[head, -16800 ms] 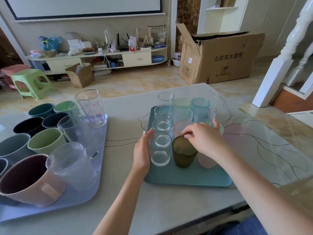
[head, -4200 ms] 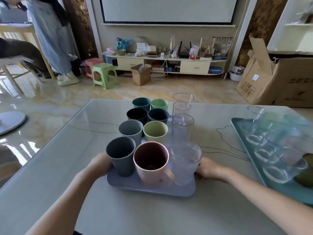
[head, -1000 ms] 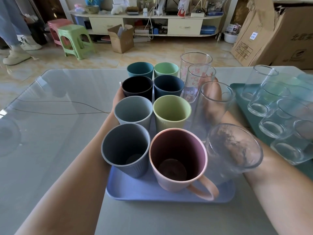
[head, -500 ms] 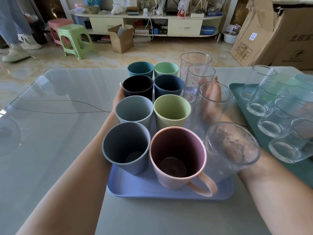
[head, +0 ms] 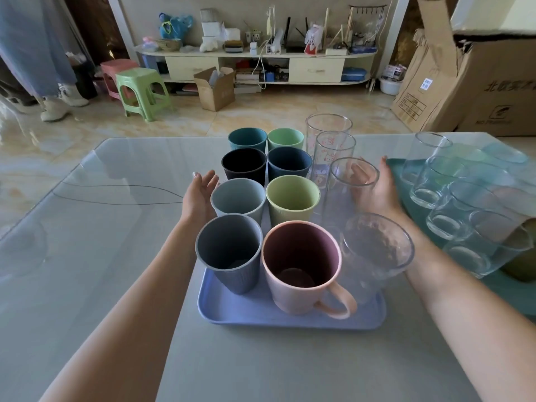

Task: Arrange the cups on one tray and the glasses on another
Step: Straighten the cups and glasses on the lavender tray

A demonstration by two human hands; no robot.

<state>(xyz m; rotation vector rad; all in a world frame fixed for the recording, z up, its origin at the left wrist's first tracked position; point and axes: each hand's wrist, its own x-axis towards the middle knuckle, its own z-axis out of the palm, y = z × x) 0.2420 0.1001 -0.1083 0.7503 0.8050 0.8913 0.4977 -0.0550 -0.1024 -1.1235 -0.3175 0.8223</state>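
A lavender tray in the middle of the table carries several coloured cups, among them a pink mug and a grey cup, plus a row of clear glasses along its right side. A teal tray at the right holds several more glasses. My left hand hovers open just left of the lavender tray, palm facing the cups. My right hand is open on the tray's right side, partly seen through a tall glass, between the two trays.
The glass-topped table stretches to the left. Beyond it on the floor are a green stool, a small cardboard box, a large cardboard box at right, and a person's legs at far left.
Both hands have come off the sides of the lavender tray and spread outward, fingers straightened. The tray and its cups stay where they were.
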